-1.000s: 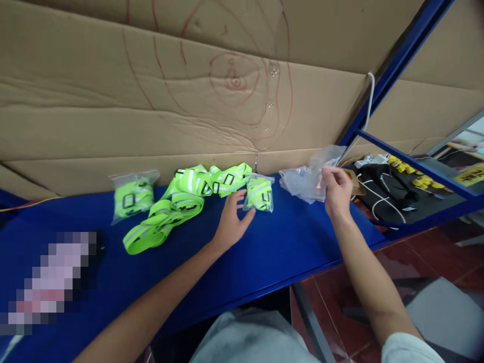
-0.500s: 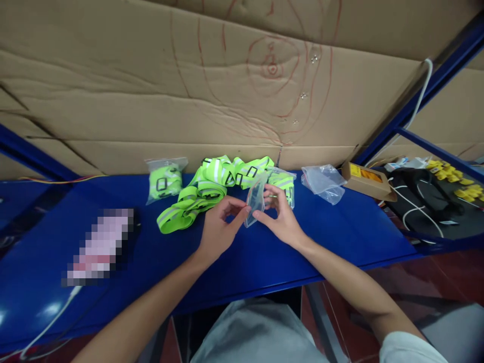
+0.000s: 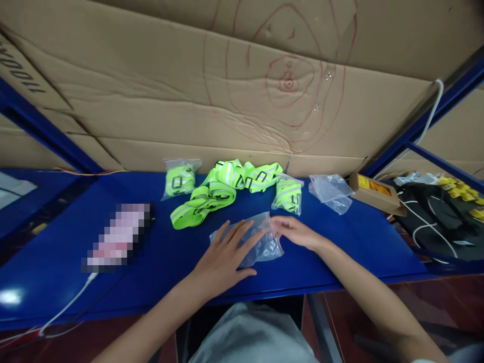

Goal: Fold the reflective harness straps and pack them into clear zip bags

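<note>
A blue table [image 3: 340, 252] backed by cardboard [image 3: 151, 101] fills the frame; print at upper left is too cropped to read. At centre, the left hand [image 3: 227, 257] lies flat, fingers spread, on an empty bag [image 3: 264, 244]; the right hand [image 3: 297, 233] pinches its right edge. Above lie green straps [image 3: 215, 194].

On the worktop [image 3: 340, 242], an empty bag [image 3: 260, 242] lies near; far behind it the loose straps [image 3: 219, 189], bagged straps [image 3: 180, 179] to their left, a cardboard box [image 3: 374, 191] far right.
</note>
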{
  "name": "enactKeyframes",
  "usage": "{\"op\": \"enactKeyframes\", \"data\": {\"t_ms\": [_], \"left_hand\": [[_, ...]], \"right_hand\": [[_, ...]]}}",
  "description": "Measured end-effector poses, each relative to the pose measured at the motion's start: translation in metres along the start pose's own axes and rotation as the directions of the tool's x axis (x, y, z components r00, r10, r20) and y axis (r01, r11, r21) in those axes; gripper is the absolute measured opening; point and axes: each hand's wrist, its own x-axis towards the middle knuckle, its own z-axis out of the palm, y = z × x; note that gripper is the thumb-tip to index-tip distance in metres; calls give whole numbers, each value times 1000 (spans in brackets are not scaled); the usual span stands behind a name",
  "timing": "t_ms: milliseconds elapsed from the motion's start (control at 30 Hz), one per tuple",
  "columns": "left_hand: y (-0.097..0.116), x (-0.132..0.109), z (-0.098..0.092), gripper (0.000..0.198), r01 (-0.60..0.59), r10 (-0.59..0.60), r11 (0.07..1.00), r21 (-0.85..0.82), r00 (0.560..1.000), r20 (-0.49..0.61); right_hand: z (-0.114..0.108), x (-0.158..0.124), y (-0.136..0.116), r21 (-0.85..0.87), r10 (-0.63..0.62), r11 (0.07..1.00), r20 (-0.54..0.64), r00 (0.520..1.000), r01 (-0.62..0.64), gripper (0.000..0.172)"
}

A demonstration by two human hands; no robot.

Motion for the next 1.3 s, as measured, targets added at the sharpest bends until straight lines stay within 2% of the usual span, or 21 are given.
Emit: {"op": "enactKeyframes", "data": {"t_ms": [33, 67, 100, 133, 167, 200, 267, 300, 333, 367, 467, 567, 667, 733, 800, 867, 933, 1033, 1100, 1200, 1300], "left_hand": [[-7, -1, 0, 107, 18, -18, 1000, -15, 1000, 14], [-16, -2, -3, 103, 44, -43, 998, -36, 999, 10], [-27, 0, -6, 96, 79, -79, 996, -50, 997, -4], [-39, 2, -10, 88, 128, -129, 990, -54, 991, -23], [-53, 6, -13, 80, 198, -200, 980, -37, 978, -59], [-67, 11, -15, 73, 267, -266, 963, 14, 961, -80], [-93, 23, -11, 63, 360, -356, 919, 158, 933, -58], [-103, 28, -6, 60, 383, -393, 893, 236, 920, -8], [-111, 33, 1, 61, 390, -422, 869, 303, 906, 42], [-117, 38, 8, 62, 399, -439, 855, 331, 897, 54], [-123, 42, 26, 65, 428, -475, 825, 370, 879, 42], [-125, 35, 32, 56, 406, -458, 828, 387, 888, 47], [-127, 21, 29, 53, 367, -424, 844, 391, 903, 70], [-124, 8, 25, 52, 352, -413, 850, 391, 907, 80], [-116, -5, 21, 51, 350, -412, 851, 393, 907, 83], [-102, -16, 17, 51, 354, -414, 851, 388, 907, 81], [-86, -23, 14, 51, 366, -418, 855, 368, 906, 71], [-65, -28, 8, 49, 404, -434, 867, 292, 900, 42], [-56, -30, 3, 48, 428, -443, 877, 218, 896, 22], [-57, -39, -10, 51, 480, -477, 873, 85, 877, -54], [-71, -50, -21, 50, 553, -549, 833, -23, 820, -164]], "right_hand": [[-1, 1, -1, -144, -103, 987, -189, 976, 77, 45], [0, 1, -4, -301, -236, 945, -352, 906, 129, 46], [3, 0, -8, -455, -371, 877, -437, 819, 155, 45], [8, -3, -13, -591, -489, 787, -420, 764, 179, 45], [15, -6, -17, -700, -574, 678, -315, 756, 223, 45], [23, -9, -21, -773, -611, 563, -152, 777, 292, 46], [39, -13, -24, -822, -561, 365, 180, 808, 437, 48], [46, -12, -22, -828, -509, 301, 280, 814, 473, 49], [49, -11, -19, -841, -459, 261, 323, 828, 473, 50], [50, -8, -16, -865, -417, 241, 316, 852, 439, 49], [35, 0, -3, -945, -338, 221, 157, 928, 240, 48], [11, 2, 4, -977, -290, 202, 2, 957, 63, 49], [-3, -4, 2, -980, -233, 199, -50, 971, -2, 51], [-2, -10, -4, -975, -229, 224, -63, 971, -11, 52], [8, -16, -14, -962, -282, 271, -112, 953, -33, 53], [25, -17, -27, -940, -361, 336, -182, 914, -54, 52], [46, -9, -41, -916, -421, 401, -178, 890, 6, 49], [79, 23, -58, -871, -439, 433, 18, 898, 229, 45], [97, 53, -64, -858, -408, 408, 133, 903, 311, 43], [115, 92, -67, -872, -335, 402, 143, 931, 279, 45], [127, 114, -63, -873, -261, 438, 103, 960, 213, 62]]}}
